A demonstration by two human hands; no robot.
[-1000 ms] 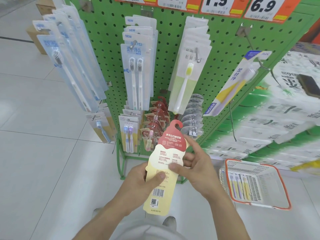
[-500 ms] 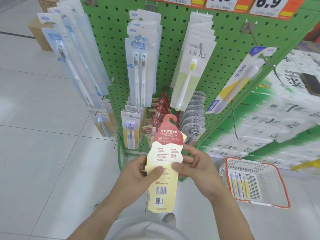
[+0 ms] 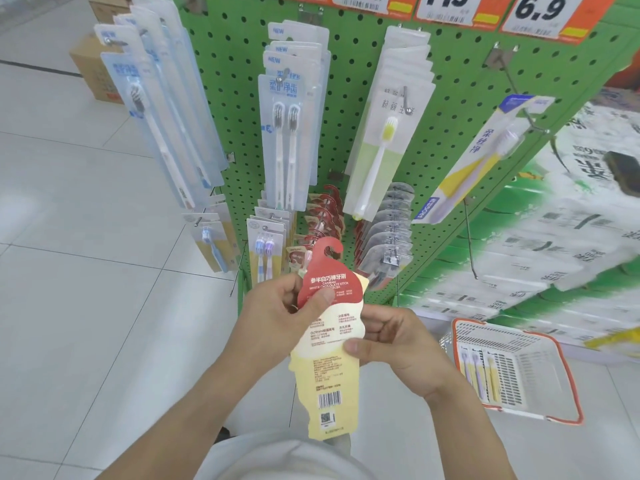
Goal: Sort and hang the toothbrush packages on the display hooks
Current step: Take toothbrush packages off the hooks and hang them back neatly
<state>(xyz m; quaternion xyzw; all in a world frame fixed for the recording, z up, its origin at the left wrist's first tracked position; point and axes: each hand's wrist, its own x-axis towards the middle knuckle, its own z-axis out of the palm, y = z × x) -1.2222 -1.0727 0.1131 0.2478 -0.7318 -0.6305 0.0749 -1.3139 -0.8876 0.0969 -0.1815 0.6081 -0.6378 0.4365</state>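
**Two hands, one ice-cream pack, one hook to find**

Two hands hold one toothbrush pack (image 3: 327, 344) in front of the green pegboard (image 3: 349, 109). The pack is shaped like an ice cream: red on top, pale yellow below, with a barcode near the bottom. Its back faces the camera, so the brush inside is hidden. A little red hook-shaped tab sticks up at the top.

The pack stands almost upright, long way up and down, with the tab pointing at the board. The left hand (image 3: 277, 313) is higher and nearer the tab. Its fingers curl round the left edge and its thumb presses on the red part. The right hand (image 3: 391, 344) is lower. It pinches the right edge in the middle, thumb in front and fingers behind.

Just past the tab, lower down the board, hangs a row of red packs (image 3: 323, 216) that look the same kind. I think this pack belongs on that hook. The tab must go forward and a bit up to slip over the wire. The left hand looks best placed to guide it.

Round that row hang other packs: purple twin brushes (image 3: 265, 254) to the left and clear grey packs (image 3: 389, 233) to the right. On the floor to the right sits a red basket (image 3: 568, 386) with more brush packs in it.
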